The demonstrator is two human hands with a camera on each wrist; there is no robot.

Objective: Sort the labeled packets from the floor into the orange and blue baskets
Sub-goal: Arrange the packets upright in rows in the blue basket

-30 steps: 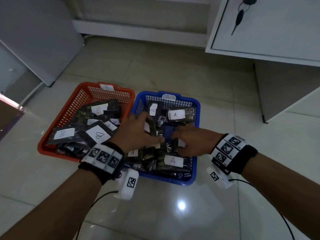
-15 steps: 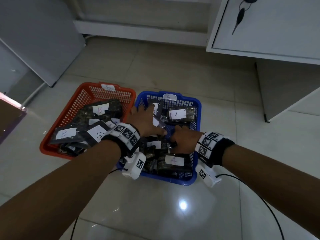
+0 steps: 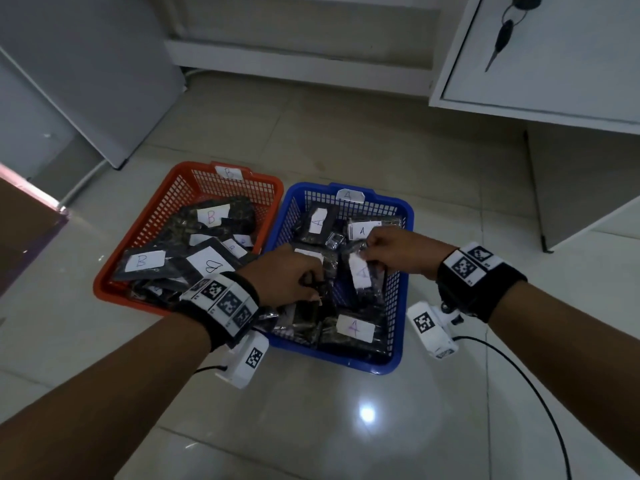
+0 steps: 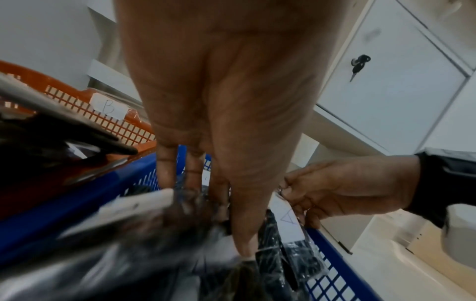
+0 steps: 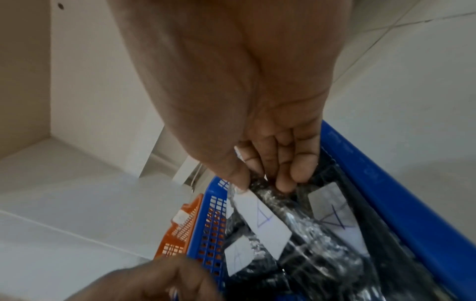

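White cabinet point(image 3: 540, 57) — keys point(image 3: 502, 32) in its lock; glossy tiled floor point(image 3: 346, 140)

My two forearms reach forward, left hand point(image 3: 287, 277) fingers curled downward, right hand point(image 3: 398, 249) just beside it, fingertips pinched.

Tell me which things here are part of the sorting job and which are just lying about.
Part of the job:
orange basket
blue basket
B packets
A packets
packet with an A label, pinched by the right hand
left hand, among the A packets

Lying about:
cabinet
keys
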